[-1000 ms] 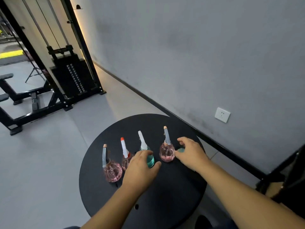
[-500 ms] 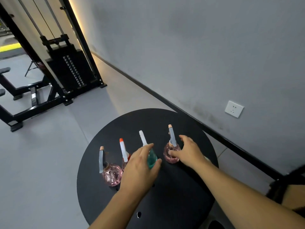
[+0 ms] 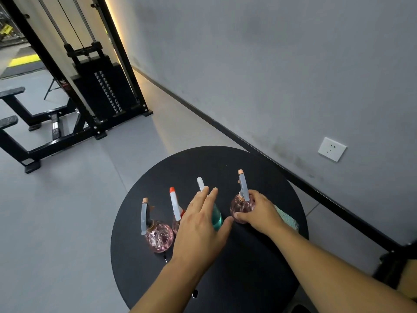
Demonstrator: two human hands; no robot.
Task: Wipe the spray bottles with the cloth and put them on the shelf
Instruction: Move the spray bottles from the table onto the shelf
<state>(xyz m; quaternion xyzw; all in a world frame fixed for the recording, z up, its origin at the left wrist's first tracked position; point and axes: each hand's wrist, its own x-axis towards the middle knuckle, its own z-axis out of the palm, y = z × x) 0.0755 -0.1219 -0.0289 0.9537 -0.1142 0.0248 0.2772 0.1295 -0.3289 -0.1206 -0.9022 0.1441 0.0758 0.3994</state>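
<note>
1. Spray bottles, four of them, stand in a row on the round black worktop [image 3: 259, 279].
2. At the left end is a round pink bottle [image 3: 159, 237] with pink water inside and a grey sprayer with a peach tip.
3. Next to it stands a bottle with a white sprayer and an orange-red tip [image 3: 174, 205]. The left hand hides most of its body, so what is in it cannot be told.
4. Third comes the green bottle [image 3: 216, 219] with a white sprayer. It looks full of green water.
5. At the right end is another round pink bottle [image 3: 239, 207], also with a grey sprayer and a peach tip.
6. A pale green cloth [image 3: 287, 219] lies on the worktop just behind the right wrist.
7. The left hand [image 3: 199, 231] reaches over the green bottle. Its fingers are straight and a little apart, and its thumb sticks out to the right. Whether it touches the bottle cannot be told.
8. The right hand [image 3: 259, 213] is wrapped around the right pink bottle. Its fingers curl over the top by the neck, and its thumb presses the lower front.
9. Both bare arms come in from the bottom of the view.
</note>
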